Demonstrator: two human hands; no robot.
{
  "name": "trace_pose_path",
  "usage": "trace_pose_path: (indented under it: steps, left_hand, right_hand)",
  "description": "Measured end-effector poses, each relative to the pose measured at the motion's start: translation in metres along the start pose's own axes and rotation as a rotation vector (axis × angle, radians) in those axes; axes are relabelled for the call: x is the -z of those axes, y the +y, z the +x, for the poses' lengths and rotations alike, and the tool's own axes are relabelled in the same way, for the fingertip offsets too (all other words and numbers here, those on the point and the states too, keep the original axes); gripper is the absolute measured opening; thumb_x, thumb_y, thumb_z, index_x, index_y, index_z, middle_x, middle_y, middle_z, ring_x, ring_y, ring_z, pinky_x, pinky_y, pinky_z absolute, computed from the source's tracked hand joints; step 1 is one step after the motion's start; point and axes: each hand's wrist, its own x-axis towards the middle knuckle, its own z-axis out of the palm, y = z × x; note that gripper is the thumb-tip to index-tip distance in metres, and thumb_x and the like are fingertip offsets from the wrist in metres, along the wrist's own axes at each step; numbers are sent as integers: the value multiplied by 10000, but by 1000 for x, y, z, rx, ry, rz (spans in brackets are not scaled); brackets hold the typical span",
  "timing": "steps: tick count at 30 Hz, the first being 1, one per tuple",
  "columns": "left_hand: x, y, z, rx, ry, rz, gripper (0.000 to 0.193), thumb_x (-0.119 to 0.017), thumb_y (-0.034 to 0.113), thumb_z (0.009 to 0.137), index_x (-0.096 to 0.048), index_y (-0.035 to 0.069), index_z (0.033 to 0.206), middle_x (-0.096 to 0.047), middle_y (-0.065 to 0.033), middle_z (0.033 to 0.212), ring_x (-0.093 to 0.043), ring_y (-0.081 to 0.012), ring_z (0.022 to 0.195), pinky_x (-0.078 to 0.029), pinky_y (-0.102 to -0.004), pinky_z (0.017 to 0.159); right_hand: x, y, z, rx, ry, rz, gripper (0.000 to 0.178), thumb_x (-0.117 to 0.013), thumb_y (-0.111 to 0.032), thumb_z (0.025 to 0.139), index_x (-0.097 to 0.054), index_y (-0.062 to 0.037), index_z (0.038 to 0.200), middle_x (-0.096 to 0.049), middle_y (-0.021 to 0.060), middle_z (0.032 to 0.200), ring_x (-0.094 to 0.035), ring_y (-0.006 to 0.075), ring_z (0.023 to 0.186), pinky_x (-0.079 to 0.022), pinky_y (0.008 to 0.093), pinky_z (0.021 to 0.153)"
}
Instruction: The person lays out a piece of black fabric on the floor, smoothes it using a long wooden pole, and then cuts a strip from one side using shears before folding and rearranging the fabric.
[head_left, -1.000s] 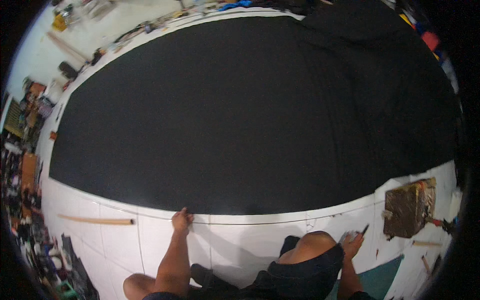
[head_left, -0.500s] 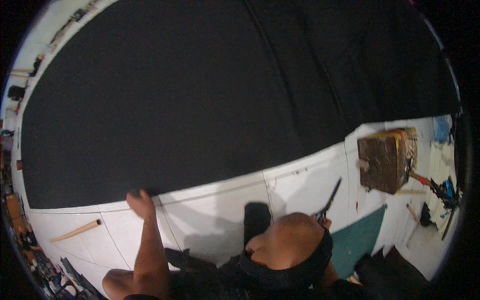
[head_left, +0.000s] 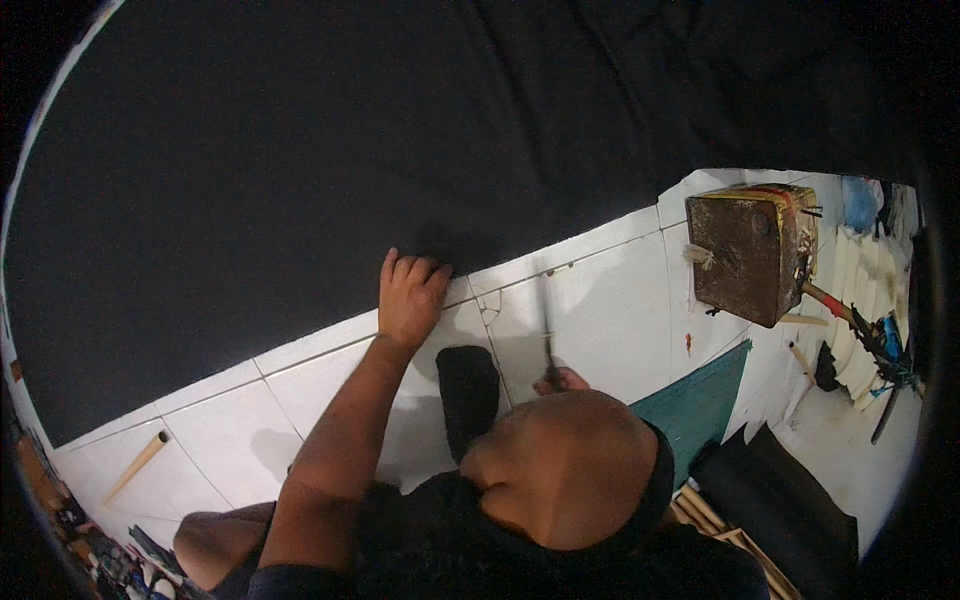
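A wide sheet of black cloth (head_left: 250, 190) covers the far part of the white tiled floor, its near edge slanting up to the right. My left hand (head_left: 413, 300) rests on that edge, palm down, fingers stretched over the cloth. To its right and nearer me, my right hand (head_left: 562, 381) is closed round a thin, dark long-bladed tool (head_left: 546, 320). The blade points away from me and is smeared by motion; its exact kind is unclear. It stands over the tiles, apart from the cloth. My bare knee (head_left: 570, 470) partly hides the right wrist.
A black oblong piece (head_left: 468, 395) lies beside my knee. At right stand a brown, worn box-like block (head_left: 735, 255) and a red-handled tool (head_left: 830, 302). A green sheet (head_left: 700, 405), a dark folded sheet (head_left: 785, 495) and wooden sticks (head_left: 700, 510) lie nearer. A tan tube (head_left: 135, 467) is at left.
My left hand has moved right along the cloth edge. My right hand has come left and forward, out from behind my knee, with the long-bladed tool. The view has also shifted.
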Motion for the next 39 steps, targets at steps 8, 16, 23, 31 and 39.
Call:
trace_pose_path:
  steps: [8,16,23,31,39]
  left_hand:
    - [5,2,10,58,-72,-76,149,-643,133,841,-731,98,957,-632,-66,968,-584,-273,997,-345,-544,1103]
    - [18,-8,17,154,-236,-132,173,-571,79,865,-737,60,908,-665,-154,913,-621,-344,948,-375,-553,1068]
    - [18,-3,34,112,-297,-155,151,-558,51,834,-703,37,875,-663,-192,891,-624,-366,942,-379,-560,1062]
    - [16,9,18,106,-38,-8,167,-613,53,792,-597,42,958,-598,-158,886,-599,-375,877,-470,-523,868]
    - [5,16,-37,62,-106,-59,256,-656,101,814,-631,61,1066,-601,-114,983,-581,-283,939,-462,-430,818]
  right_hand:
    - [-57,-245,-20,655,-790,-1147,211,-612,-350,741,-699,-158,751,-636,39,762,-675,302,747,-515,529,771]
    - [-66,-243,-2,259,-801,-930,226,-638,-273,862,-717,-64,893,-707,163,849,-696,303,919,-236,587,1129]
    - [-54,-217,6,79,-732,-660,238,-646,-277,871,-689,-44,893,-677,148,786,-667,284,841,-325,530,979]
    - [-22,0,38,-143,115,-418,339,-662,-341,892,-609,-27,1009,-615,127,832,-582,269,775,-483,417,682]
    - [-26,9,60,-39,114,-268,294,-688,-277,892,-569,-9,909,-602,161,823,-598,309,794,-474,418,732]
